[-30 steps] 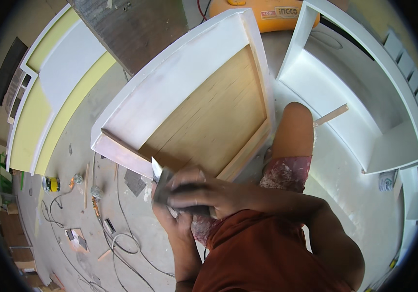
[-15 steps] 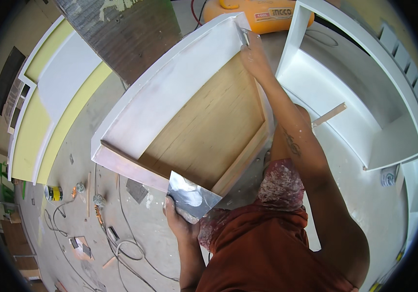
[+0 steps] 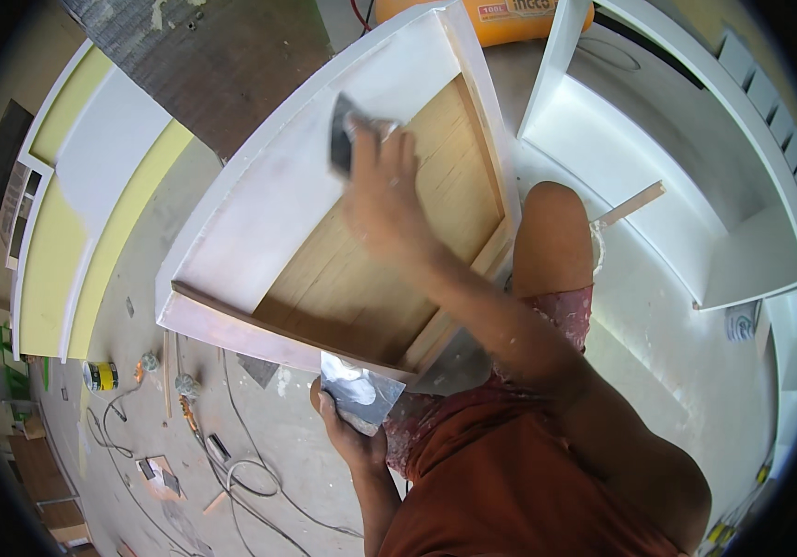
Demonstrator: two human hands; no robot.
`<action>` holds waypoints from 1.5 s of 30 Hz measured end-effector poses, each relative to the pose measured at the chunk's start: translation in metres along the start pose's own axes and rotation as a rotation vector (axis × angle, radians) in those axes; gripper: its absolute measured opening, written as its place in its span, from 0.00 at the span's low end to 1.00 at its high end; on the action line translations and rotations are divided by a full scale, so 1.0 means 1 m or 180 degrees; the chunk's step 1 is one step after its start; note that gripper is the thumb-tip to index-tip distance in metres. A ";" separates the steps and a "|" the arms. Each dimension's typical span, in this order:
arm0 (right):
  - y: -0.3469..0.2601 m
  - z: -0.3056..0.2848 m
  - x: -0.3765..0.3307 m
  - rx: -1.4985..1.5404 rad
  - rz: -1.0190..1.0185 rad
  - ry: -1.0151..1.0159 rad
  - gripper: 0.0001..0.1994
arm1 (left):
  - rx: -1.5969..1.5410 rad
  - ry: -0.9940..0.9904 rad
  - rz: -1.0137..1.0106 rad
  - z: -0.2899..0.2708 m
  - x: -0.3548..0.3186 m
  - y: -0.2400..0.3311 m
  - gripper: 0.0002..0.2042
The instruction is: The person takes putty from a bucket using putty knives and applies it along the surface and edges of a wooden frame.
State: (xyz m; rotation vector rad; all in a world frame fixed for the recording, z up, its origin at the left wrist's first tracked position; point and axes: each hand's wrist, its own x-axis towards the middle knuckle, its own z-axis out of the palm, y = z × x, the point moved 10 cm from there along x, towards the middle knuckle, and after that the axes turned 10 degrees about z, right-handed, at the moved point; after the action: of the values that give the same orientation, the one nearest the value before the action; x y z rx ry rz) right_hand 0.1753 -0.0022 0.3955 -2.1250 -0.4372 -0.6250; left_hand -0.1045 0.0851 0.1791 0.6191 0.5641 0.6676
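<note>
A drawer-like wooden box (image 3: pixel 292 181) with white-coated sides and a bare plywood bottom stands tilted in front of me. My right hand (image 3: pixel 385 190), slightly blurred, grips a dark flat putty knife (image 3: pixel 341 135) over the white inner face of its far-left side. Whether the blade touches the surface I cannot tell. Near the box's lower edge my left hand (image 3: pixel 347 429) is closed on a square metal plate (image 3: pixel 371 395), thumb along its edge. A smear of white putty (image 3: pixel 347 381) lies on that plate.
A white open cabinet frame (image 3: pixel 621 130) stands at right, with a wooden strip (image 3: pixel 630 202) beside it. An orange tank (image 3: pixel 510 23) is behind the box. Yellow-and-white panels (image 3: pixel 106 186) stand at left. Cables (image 3: pixel 250 478) and a tin (image 3: pixel 100 375) are on the floor.
My right hand has moved with the putty knife from the box's far top corner down and left onto the white side. My left hand holds the plate in nearly the same place.
</note>
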 end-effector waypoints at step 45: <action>0.076 -0.007 -0.190 0.5599 0.3959 -0.3142 0.12 | -0.1569 -0.0696 -0.1150 0.087 -0.038 -0.026 0.17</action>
State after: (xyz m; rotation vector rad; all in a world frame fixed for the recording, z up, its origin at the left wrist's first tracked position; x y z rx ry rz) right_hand 0.0577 -0.0674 0.2416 -0.4457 0.0228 1.2064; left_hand -0.0630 0.0129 0.2309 0.1167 0.2781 0.3679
